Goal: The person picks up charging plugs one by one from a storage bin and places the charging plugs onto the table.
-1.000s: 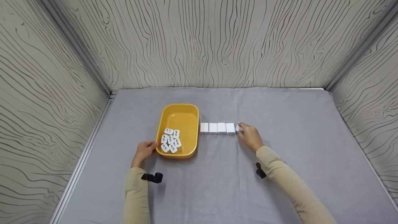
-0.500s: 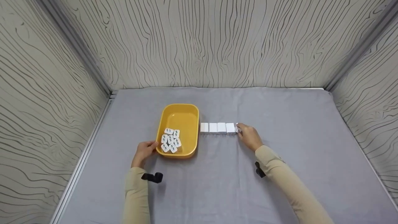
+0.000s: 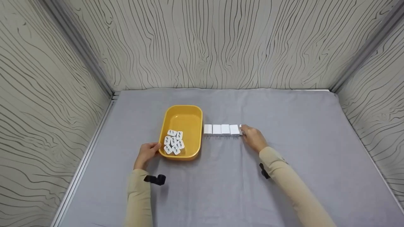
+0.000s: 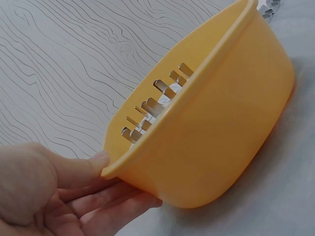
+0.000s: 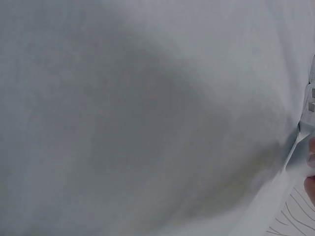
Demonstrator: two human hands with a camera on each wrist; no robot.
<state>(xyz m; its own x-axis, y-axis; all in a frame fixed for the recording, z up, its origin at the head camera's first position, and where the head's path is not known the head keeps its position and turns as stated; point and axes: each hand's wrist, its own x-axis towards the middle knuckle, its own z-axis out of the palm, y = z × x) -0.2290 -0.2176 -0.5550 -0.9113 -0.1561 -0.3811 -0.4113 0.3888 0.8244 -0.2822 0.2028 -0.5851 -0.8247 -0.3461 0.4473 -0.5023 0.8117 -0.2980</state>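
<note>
My left hand grips the near-left rim of a yellow plastic tub. In the left wrist view the thumb lies on the rim, with fingers beneath it. Inside the tub's near end stand several white plug adapters, their metal prongs pointing up. To the tub's right, more white plug adapters form a row, prongs toward me. At the row's right end my right hand pinches another white plug adapter, mostly covered by fingers. The right wrist view catches only the fingertips at its edge.
A grey cloth covers the table. Pale wood-grain panels enclose the back and both sides. A black wrist-camera mount sits on the left sleeve, another mount on the right.
The plug adapter in my right hand has turned from a tilted pose and shifted slightly left, closer to the row's end. My left hand and the tub stay where they were.
</note>
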